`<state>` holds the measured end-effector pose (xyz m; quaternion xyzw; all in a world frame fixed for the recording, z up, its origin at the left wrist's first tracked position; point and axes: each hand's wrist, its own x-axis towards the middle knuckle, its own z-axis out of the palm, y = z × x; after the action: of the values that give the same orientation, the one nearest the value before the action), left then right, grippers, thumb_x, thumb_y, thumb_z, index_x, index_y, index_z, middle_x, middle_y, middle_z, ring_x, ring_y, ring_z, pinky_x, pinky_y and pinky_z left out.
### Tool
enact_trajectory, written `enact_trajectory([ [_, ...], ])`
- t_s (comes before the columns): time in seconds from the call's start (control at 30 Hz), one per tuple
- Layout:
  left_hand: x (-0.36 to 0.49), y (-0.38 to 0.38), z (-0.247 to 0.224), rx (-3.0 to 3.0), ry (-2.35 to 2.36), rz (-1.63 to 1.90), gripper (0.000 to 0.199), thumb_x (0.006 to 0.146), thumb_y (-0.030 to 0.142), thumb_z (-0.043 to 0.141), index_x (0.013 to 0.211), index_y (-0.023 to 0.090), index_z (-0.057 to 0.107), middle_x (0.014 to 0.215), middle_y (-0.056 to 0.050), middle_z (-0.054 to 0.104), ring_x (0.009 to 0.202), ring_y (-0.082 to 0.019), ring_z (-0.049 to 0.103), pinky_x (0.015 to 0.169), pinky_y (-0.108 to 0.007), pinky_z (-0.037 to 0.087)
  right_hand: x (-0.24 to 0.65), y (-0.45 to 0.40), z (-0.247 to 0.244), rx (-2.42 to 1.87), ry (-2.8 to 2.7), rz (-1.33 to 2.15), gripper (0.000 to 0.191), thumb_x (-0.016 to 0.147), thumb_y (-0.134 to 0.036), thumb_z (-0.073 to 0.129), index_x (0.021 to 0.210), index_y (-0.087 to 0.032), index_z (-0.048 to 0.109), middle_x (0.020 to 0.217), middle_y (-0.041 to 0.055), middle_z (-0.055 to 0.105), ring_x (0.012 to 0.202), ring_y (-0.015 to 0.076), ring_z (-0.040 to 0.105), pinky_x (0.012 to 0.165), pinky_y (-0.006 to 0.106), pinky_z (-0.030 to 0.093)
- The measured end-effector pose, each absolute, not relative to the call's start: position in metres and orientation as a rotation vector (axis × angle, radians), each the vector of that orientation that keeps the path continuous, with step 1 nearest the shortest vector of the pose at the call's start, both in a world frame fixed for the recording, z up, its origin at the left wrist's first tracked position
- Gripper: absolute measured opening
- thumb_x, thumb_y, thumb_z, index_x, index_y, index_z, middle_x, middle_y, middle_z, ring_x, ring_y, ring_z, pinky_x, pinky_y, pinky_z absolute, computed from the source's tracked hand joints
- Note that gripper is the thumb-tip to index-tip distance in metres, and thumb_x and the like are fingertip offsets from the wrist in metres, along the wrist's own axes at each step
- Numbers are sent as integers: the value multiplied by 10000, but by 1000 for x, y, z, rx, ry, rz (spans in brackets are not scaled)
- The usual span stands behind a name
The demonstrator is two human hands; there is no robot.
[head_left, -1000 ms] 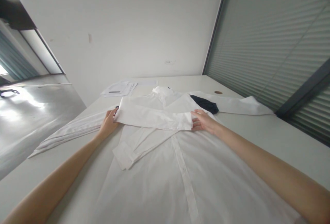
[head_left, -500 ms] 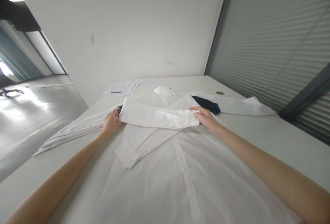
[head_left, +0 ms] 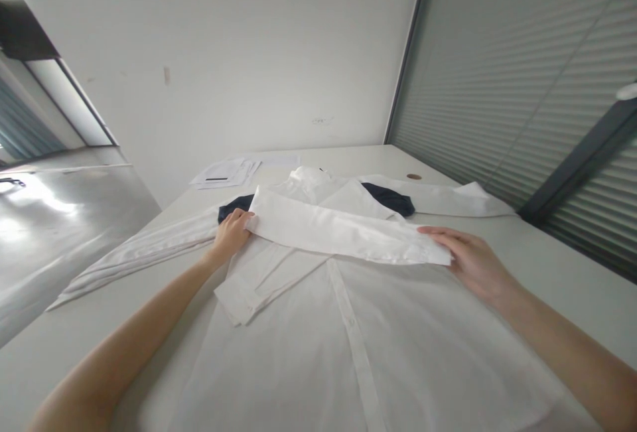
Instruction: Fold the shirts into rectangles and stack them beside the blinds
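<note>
**Long, flat white cloth sleeve (head_left: 348, 231) stretches farther across**

A broad, smooth white surface (head_left: 542, 259) carries a thin white button-front shirt (head_left: 423, 339), spread front up with its collar at the far end. The sleeve lies crosswise over the chest, and its right end has just moved well outward, past the buttoned strip; half a second ago it ended nearer the middle. The cloth now looks longer and straighter, which suggests that its bunching is being eased out, though small wrinkles show towards the right end.

Under it, a second white cloth sleeve (head_left: 279, 271) slants down to the left, cuff resting on the shirt front. Pale folded cloth reaches out along both sides, with a crumpled dark navy cloth piece (head_left: 391, 200) on the right and another, more exposed than a moment ago, by the left hand (head_left: 233, 231). Loose white paper sheets (head_left: 223, 172) lie farther back.

The left grip is closed at the fingertips on the sleeve's left end. The right hand (head_left: 478, 265) has its grip nearly closed too, fingers over the upper edge of the right end; its thumb cannot be made out.
</note>
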<state>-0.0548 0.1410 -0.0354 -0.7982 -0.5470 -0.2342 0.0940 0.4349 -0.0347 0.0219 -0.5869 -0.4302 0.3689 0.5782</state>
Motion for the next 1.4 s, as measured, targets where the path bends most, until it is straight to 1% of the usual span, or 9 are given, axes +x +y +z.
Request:
enact_trajectory([
  [0.17,-63,140,-33,-2368,-1733,-656,442,805,143,532,1233,209,620,1125,-94,579,962,-263,627,799,-348,506,441,-41,14,-1586,-1012,1005,173,710,-282,752,855,-192,780,967,97,731,749,200,662,572,264,582],
  [0.3,-74,151,-33,-2569,-1624,-658,374,790,160,541,1126,203,700,1042,-67,597,935,-218,612,885,-322,497,451,-42,16,-1673,-1014,1126,180,687,-226,761,841,-134,776,874,94,694,733,194,616,646,315,619],
  [0.43,-78,162,-32,-2691,-1640,-735,423,718,149,546,1087,196,745,1033,-63,595,817,-178,594,838,-301,516,462,-43,16,-1782,-1217,1120,301,704,-331,741,931,-136,780,634,24,578,631,176,576,622,313,590],
  [0.7,-72,163,-25,-2625,-1840,-795,436,667,156,565,1043,193,785,973,-65,617,761,-181,589,845,-336,504,482,-47,16,-1968,-1623,799,563,698,-557,656,997,-96,777,613,77,640,576,206,545,557,316,449],
  [0.9,-67,157,-20,-2625,-1961,-767,386,658,169,599,990,180,797,914,-58,685,773,-196,616,820,-317,499,479,-47,15,-1954,-1844,845,580,683,-536,632,974,-59,785,600,81,623,543,207,538,536,319,426],
  [1.0,-66,157,-13,-2668,-2071,-746,335,726,268,639,1014,175,781,882,-36,715,716,-168,630,704,-262,510,481,-45,11,-1962,-1911,829,574,724,-535,600,989,-61,789,620,93,652,546,214,552,547,319,413],
  [1.17,-53,181,4,-2569,-2303,-729,435,862,450,590,1165,157,695,784,-32,710,635,-160,645,511,-208,470,478,-43,9,-1938,-2042,758,531,809,-533,546,959,-94,803,804,123,746,637,229,566,591,323,383],
  [1.27,-36,209,11,-2485,-2416,-658,417,900,418,600,1210,142,646,833,-52,708,715,-186,677,531,-219,492,473,-45,12,-1942,-2057,715,532,825,-521,533,957,-81,800,807,130,749,652,231,561,615,329,390],
  [1.4,-13,247,11,-2386,-2541,-525,342,965,396,583,1181,133,617,1038,-80,673,862,-187,670,716,-328,571,470,-45,13,-1933,-2028,706,525,831,-522,518,944,-93,799,783,126,746,669,245,587,634,333,421],
])
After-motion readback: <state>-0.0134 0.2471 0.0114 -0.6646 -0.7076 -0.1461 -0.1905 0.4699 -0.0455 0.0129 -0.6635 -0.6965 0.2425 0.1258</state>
